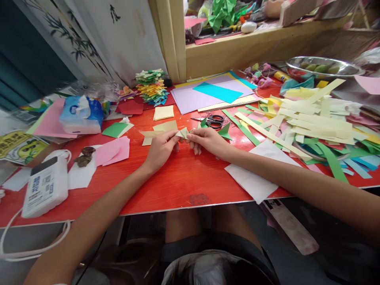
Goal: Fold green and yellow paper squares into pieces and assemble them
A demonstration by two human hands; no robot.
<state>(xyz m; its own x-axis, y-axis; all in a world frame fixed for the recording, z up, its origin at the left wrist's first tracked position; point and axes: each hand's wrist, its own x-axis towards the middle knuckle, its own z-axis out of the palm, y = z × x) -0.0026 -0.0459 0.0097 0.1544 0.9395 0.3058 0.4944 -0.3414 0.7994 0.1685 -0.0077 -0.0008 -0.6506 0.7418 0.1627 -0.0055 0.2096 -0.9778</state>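
Observation:
A small folded piece of cream paper point(183, 133) is pinched between my two hands above the red table point(166, 178). My left hand point(163, 146) grips its left end with thumb and fingers, and my right hand point(206, 140) grips its right end. Just behind the fingers lie black-handled scissors point(215, 120) and folded green paper pieces point(225, 132). Flat cream paper squares point(164, 126) lie beyond my left hand, with a neat stack of cream squares point(164, 113) farther back. My fingers partly cover the folded paper.
At the right is a heap of paper strips point(314, 122); a white sheet point(264, 170) lies under my right forearm. On the left are pink papers point(114, 150), a tissue pack point(81, 114) and a white corded box point(46, 188). Folded colored pieces point(152, 89) are stacked at the back.

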